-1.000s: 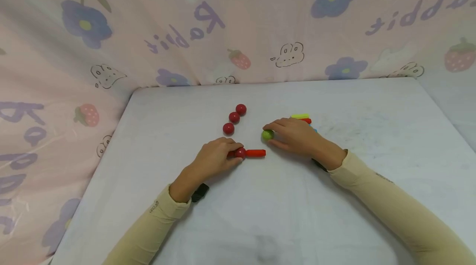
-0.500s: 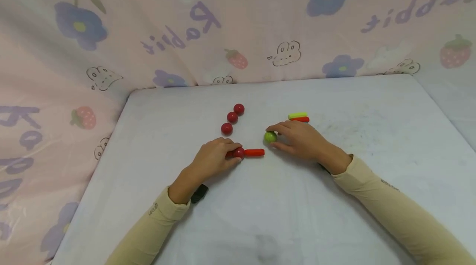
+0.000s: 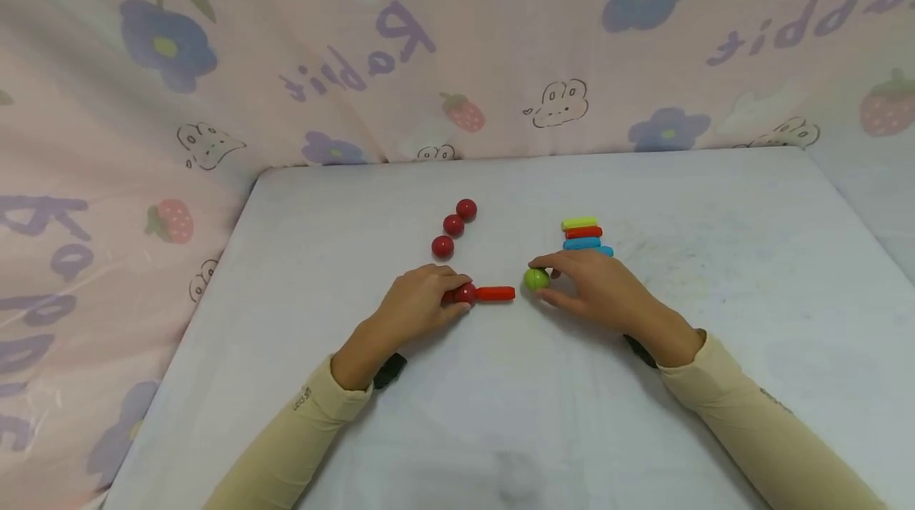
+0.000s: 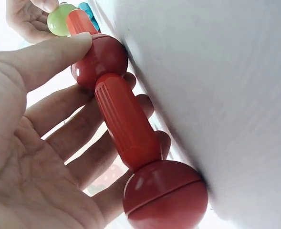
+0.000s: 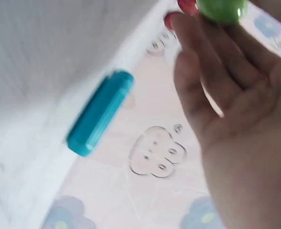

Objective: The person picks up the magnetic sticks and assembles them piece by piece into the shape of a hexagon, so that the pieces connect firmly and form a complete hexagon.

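Left hand (image 3: 422,303) pinches a red ball (image 3: 465,294) between two red sticks (image 3: 496,294) at the table (image 3: 457,423); right hand (image 3: 600,287), fingers and thumb clamped on a green ball (image 3: 536,280), is just beside one stick's free end; a loose pinch could let the green ball roll off; a sideways knock might wrench red ball and stick apart.

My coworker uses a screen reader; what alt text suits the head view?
A person's left hand pinches a red ball with a red rod sticking out, while the right hand holds a green ball near the rod's free end. On the white table beyond lie three more red balls and yellow, red and blue rods.
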A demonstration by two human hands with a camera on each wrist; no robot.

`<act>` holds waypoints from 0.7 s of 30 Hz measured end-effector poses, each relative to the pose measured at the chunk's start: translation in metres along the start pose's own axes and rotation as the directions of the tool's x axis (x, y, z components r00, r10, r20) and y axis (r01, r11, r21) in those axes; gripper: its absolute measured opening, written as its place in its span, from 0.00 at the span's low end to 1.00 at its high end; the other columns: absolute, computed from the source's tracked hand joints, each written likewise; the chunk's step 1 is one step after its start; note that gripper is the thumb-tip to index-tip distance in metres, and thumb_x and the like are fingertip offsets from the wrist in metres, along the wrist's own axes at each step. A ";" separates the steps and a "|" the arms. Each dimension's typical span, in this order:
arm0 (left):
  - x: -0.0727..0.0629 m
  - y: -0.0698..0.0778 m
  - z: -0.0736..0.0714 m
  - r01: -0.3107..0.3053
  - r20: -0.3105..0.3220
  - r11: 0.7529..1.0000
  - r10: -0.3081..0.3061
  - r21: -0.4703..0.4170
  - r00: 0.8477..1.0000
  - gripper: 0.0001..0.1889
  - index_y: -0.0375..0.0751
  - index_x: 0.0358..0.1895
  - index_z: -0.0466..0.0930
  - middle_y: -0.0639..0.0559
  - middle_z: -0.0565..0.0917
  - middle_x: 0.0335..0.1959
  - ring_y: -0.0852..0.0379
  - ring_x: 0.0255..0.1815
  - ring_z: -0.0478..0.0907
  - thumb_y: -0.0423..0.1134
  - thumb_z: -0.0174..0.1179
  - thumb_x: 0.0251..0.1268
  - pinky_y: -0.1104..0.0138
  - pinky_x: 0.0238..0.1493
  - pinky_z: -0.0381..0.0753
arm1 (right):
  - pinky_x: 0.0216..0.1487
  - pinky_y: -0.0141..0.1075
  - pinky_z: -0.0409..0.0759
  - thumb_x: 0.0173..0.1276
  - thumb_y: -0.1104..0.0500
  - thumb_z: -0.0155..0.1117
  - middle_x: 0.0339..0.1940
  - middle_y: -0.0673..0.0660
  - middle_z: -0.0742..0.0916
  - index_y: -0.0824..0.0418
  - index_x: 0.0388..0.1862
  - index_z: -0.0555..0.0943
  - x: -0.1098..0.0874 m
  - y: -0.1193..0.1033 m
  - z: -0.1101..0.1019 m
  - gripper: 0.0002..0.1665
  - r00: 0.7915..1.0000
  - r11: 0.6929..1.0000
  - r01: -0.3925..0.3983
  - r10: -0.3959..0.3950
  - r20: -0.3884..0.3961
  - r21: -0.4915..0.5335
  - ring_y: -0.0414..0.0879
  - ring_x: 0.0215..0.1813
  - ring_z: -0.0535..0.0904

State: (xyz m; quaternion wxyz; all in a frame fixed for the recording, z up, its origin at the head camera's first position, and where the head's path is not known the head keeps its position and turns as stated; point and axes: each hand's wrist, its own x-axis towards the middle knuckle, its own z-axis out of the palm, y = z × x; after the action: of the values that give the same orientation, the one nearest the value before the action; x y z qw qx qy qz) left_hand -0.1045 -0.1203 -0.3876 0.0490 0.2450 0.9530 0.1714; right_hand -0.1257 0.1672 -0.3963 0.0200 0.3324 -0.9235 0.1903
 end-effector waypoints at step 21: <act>-0.001 -0.001 0.000 -0.002 0.001 1.000 0.002 -0.011 1.000 0.19 0.47 0.56 0.85 0.52 0.88 0.47 0.54 0.45 0.81 0.44 0.70 0.61 0.62 0.47 0.82 | 0.47 0.40 0.84 0.62 0.49 0.73 0.45 0.47 0.89 0.55 0.57 0.83 -0.003 0.000 0.004 0.25 0.998 1.000 -0.015 0.013 0.064 0.027 0.40 0.44 0.84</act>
State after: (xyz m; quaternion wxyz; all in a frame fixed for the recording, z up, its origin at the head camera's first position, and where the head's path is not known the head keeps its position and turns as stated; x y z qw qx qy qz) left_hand -0.1044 -0.1216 -0.3878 0.0507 0.2459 0.9518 0.1764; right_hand -0.1226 0.1675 -0.4000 -0.0153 0.3321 -0.9233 0.1923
